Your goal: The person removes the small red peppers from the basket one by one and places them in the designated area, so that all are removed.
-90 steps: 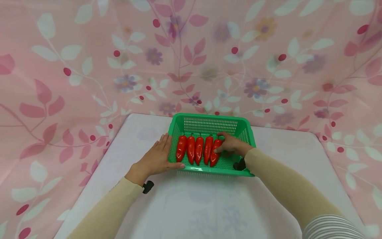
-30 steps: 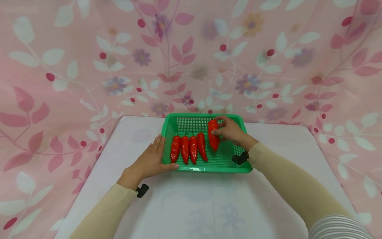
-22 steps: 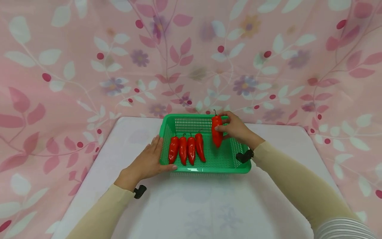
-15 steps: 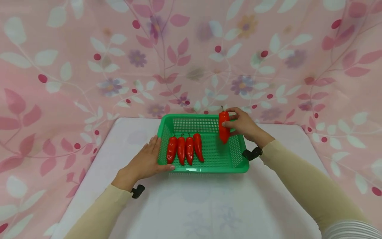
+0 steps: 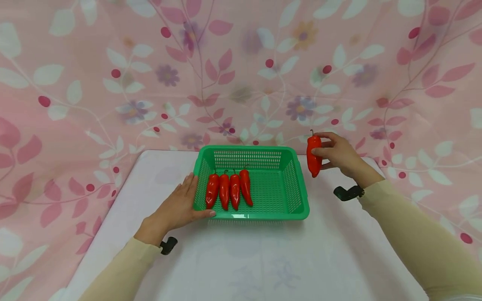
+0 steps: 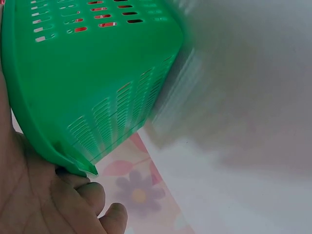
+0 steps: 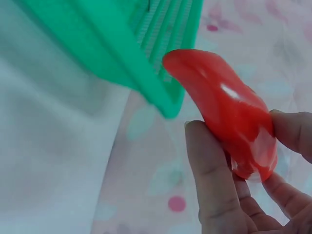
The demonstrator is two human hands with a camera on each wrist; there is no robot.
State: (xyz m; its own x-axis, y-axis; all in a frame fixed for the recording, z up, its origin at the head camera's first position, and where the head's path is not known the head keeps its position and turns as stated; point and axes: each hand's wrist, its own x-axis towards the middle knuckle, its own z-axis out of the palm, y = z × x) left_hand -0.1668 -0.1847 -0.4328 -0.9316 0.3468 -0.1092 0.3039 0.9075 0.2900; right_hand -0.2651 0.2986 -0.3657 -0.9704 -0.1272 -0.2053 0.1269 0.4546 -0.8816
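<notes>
To the right of the green basket (image 5: 251,216), my right hand (image 5: 340,156) holds a shiny red pepper (image 5: 314,155) between thumb and fingers, stem up and tip down. In the right wrist view, the fingers and thumb pinch the stem half of the pepper (image 7: 229,105), with the basket's corner (image 7: 146,83) behind its tip. My left hand (image 5: 171,211) lies against the basket's left rim, fingers extended along it and thumb on the front corner. Several red peppers (image 5: 224,191) lie side by side in the left half of the basket.
The basket stands on a table with a white cloth (image 5: 241,259). A pink floral cloth (image 5: 241,83) hangs behind the table's back edge. Small black cameras are strapped at the left wrist (image 5: 169,246) and the right wrist (image 5: 348,193).
My right hand has taken the rightmost pepper from the row, lifted it, and carried it right past the basket's edge. My left hand has stayed at the left rim.
</notes>
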